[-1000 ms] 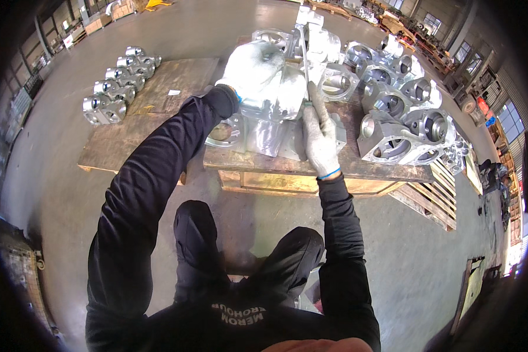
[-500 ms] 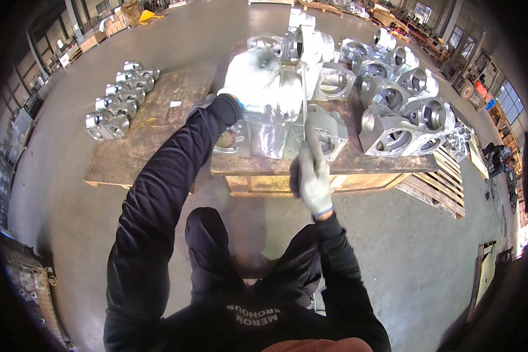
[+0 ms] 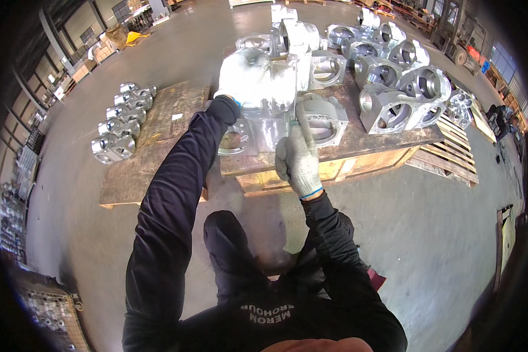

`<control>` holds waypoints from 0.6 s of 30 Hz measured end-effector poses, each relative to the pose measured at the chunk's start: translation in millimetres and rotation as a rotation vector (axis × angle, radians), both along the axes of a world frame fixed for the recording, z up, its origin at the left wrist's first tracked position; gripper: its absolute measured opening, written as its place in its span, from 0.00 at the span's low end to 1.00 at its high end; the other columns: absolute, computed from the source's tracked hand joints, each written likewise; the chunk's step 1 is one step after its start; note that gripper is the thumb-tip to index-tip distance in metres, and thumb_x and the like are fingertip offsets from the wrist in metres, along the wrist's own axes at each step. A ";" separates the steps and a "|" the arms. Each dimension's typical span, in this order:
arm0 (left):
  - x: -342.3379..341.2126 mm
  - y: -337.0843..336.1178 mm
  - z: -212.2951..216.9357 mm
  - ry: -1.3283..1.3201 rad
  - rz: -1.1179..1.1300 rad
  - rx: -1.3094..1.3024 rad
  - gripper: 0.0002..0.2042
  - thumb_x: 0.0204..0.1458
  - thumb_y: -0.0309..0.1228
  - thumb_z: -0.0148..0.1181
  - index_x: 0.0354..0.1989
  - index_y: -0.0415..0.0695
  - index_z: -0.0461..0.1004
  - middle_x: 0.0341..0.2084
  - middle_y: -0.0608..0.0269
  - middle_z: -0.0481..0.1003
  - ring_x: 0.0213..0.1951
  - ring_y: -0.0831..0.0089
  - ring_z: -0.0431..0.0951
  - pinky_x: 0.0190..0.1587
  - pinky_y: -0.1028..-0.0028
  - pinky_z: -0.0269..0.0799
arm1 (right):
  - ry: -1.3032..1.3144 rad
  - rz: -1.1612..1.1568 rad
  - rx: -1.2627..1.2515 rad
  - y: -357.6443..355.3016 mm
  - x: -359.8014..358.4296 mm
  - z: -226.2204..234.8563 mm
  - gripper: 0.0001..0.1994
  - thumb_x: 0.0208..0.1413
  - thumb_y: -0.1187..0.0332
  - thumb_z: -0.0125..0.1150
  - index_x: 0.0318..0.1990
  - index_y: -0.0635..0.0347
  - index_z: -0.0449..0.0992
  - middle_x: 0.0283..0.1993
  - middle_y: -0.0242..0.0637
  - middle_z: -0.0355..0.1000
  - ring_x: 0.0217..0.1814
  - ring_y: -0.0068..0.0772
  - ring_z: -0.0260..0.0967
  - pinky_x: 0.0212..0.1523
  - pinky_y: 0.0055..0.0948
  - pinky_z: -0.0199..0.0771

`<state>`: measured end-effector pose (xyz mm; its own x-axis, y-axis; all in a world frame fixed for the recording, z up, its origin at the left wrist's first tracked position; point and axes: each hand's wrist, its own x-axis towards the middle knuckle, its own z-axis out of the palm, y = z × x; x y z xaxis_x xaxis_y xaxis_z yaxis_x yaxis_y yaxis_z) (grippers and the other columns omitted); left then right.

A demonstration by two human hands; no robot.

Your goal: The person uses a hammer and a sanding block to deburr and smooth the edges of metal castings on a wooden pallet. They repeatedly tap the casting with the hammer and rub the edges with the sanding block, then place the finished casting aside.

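Observation:
My left hand (image 3: 244,71), in a pale work glove, lies over the top left of a shiny metal casting (image 3: 274,132) near the table's front edge. Glare washes out its fingers, which appear curled onto the part. My right hand (image 3: 299,158), also gloved, is closed in front of the casting's right side. Its index finger stretches forward along a thin rod-like tool (image 3: 295,97), which stands against that side. The grip end is hidden in the palm. Round-bored castings sit close by on both sides, one at the right (image 3: 321,122) and one at the left (image 3: 236,139).
Several larger silver housings (image 3: 387,111) crowd the wooden table's (image 3: 358,154) right side. At left, a lower wooden bench (image 3: 152,154) carries a row of small castings (image 3: 120,120). A slatted pallet (image 3: 446,149) lies beyond the right edge. A forklift (image 3: 464,47) stands farther back.
My right hand and the tool have shifted slightly toward the casting, and the index finger now lies straighter along the tool. The left hand stays on the casting. The whole view has turned slightly.

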<state>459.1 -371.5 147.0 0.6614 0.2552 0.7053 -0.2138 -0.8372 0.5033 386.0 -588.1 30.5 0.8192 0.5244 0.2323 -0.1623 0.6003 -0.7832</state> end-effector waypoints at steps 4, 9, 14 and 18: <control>0.6 -0.3 -0.1 -0.030 -0.014 0.015 0.15 0.58 0.35 0.62 0.45 0.35 0.81 0.37 0.49 0.81 0.39 0.62 0.82 0.45 0.69 0.75 | 0.129 -0.091 -0.144 15.2 -6.3 12.1 0.30 0.74 0.59 0.45 0.79 0.46 0.47 0.19 0.26 0.60 0.15 0.17 0.53 0.14 0.20 0.55; 0.2 -0.9 -0.3 -0.011 -0.007 -0.005 0.14 0.58 0.34 0.62 0.45 0.35 0.81 0.36 0.49 0.81 0.39 0.62 0.82 0.45 0.69 0.75 | -0.297 -0.330 -0.068 28.9 5.8 12.8 0.30 0.73 0.64 0.46 0.78 0.57 0.49 0.20 0.21 0.58 0.18 0.13 0.53 0.20 0.19 0.57; 2.4 1.2 -2.8 -0.075 -0.051 -0.028 0.15 0.58 0.35 0.62 0.45 0.36 0.81 0.36 0.50 0.81 0.38 0.63 0.82 0.45 0.69 0.75 | -0.277 -0.312 -0.209 24.2 14.2 14.5 0.29 0.72 0.66 0.45 0.77 0.60 0.50 0.22 0.21 0.59 0.21 0.11 0.53 0.23 0.18 0.60; 4.3 3.3 -4.9 -0.010 -0.003 -0.009 0.15 0.58 0.35 0.62 0.46 0.36 0.81 0.36 0.51 0.81 0.37 0.64 0.81 0.44 0.70 0.75 | -0.472 -0.421 -0.258 20.3 19.9 19.8 0.27 0.72 0.69 0.45 0.77 0.59 0.53 0.27 0.20 0.61 0.26 0.10 0.51 0.27 0.16 0.60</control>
<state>463.4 -368.2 142.1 0.6550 0.2594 0.7097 -0.2217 -0.8319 0.5087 405.9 -567.8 50.2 0.8070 0.2700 0.5252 0.4386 0.3216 -0.8392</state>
